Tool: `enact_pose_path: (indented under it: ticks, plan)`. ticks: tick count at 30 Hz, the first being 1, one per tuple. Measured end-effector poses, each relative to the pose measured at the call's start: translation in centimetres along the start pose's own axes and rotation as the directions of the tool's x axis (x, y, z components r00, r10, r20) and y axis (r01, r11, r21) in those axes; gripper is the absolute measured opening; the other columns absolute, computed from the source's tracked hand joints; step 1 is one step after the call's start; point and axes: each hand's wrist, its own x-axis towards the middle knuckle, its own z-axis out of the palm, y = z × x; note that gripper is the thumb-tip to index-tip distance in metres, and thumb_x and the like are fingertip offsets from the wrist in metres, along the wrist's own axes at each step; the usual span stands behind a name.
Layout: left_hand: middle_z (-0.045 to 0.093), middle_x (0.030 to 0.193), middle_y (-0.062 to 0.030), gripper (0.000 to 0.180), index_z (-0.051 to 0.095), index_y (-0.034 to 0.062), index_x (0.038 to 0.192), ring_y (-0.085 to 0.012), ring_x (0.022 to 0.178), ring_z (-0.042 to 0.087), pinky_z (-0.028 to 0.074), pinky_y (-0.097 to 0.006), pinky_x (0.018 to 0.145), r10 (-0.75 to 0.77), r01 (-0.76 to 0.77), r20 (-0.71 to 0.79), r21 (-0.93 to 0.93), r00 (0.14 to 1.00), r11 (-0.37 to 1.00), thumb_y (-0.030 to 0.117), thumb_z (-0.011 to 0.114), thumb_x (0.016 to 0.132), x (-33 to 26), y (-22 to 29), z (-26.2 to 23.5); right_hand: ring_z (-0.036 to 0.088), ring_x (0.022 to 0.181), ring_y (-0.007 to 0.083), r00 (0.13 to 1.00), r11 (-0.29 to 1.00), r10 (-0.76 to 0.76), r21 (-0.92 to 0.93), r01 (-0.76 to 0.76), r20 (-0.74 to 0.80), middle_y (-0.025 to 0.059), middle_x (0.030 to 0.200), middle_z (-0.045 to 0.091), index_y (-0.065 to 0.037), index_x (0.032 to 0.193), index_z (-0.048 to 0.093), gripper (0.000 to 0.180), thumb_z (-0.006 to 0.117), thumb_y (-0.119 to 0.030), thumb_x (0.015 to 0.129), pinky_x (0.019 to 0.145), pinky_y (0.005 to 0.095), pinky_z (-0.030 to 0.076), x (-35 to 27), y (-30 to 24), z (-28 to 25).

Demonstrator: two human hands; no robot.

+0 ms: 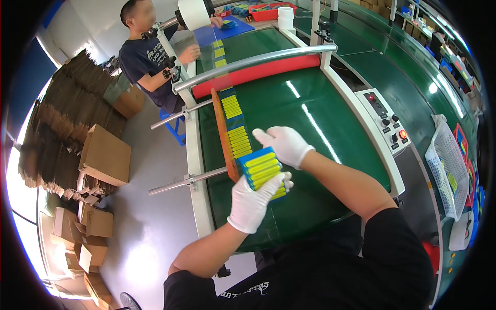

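Blue-yellow stack [262,173] sits over green belt [310,134] by wooden guide [223,135]. L hand [254,202] fingers curl under near end; R hand [285,144] fingers press far end. Suggest squeezing evenly, edges flush w/ guide.

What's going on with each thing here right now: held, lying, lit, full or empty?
left hand: gloved, gripping the stack
right hand: gloved, resting on the stack's far end
stack of blue-and-yellow packs: held over the belt
yellow strips: lying in rows on green belt
red button: lit
white basket: nearly empty
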Motion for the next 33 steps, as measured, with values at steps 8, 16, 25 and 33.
enact_pose_path:
  ticks: [8, 16, 25, 33]
  plan:
    - [0.066, 0.101, -0.0066, 0.031, 0.058, 0.0034, 0.114, -0.0176, 0.088, 0.067, 0.055, -0.029, 0.079, 0.113, -0.108, -0.073, 0.068, 0.991, 0.992, 0.004, 0.07, 0.085, 1.2, -0.5, -0.5, 0.057, 0.068, 0.0085, 0.975, 0.888, -0.171, 0.45, 0.091, 0.14, 0.0067, 0.082, 0.064, 0.004, 0.095, 0.062, 0.045, 0.071, -0.039, 0.085, 0.061, 0.0246, 0.048, -6.6, -1.4, -1.5]
    - [0.062, 0.114, -0.0068, 0.035, 0.05, 0.002, 0.124, -0.0159, 0.102, 0.062, 0.05, -0.032, 0.09, 0.071, -0.065, 0.087, -0.078, 0.994, 0.995, 0.008, 0.061, 0.091, 1.0, -1.0, -1.5, 0.057, 0.07, 0.0082, 0.963, 0.779, 0.014, 0.601, -0.18, 0.27, 0.0046, 0.079, 0.065, 0.003, 0.092, 0.064, 0.036, 0.069, -0.032, 0.088, 0.064, 0.0245, 0.048, -6.7, -1.5, -3.5]
    - [0.064, 0.114, -0.0059, 0.033, 0.053, 0.0031, 0.122, -0.0145, 0.102, 0.062, 0.05, -0.03, 0.09, 0.152, -0.151, -0.074, 0.026, 0.986, 0.988, 0.0, 0.061, 0.09, 1.3, -0.7, -1.0, 0.057, 0.07, 0.0096, 0.982, 0.902, -0.012, 0.426, -0.072, 0.191, 0.0047, 0.079, 0.063, 0.003, 0.089, 0.061, 0.036, 0.072, -0.03, 0.086, 0.065, 0.0252, 0.049, -6.6, 0.0, -3.3]
    - [0.065, 0.11, -0.0118, 0.032, 0.052, -0.0008, 0.123, -0.0193, 0.096, 0.066, 0.053, -0.031, 0.086, 0.125, -0.13, -0.089, -0.049, 0.988, 0.99, 0.001, 0.057, 0.093, 0.2, 0.4, -0.5, 0.061, 0.067, 0.0094, 0.99, 0.589, 0.096, 0.796, -0.138, 0.1, 0.0053, 0.086, 0.067, 0.0, 0.099, 0.062, 0.034, 0.062, -0.034, 0.093, 0.057, 0.0208, 0.047, -4.0, 2.1, -4.7]
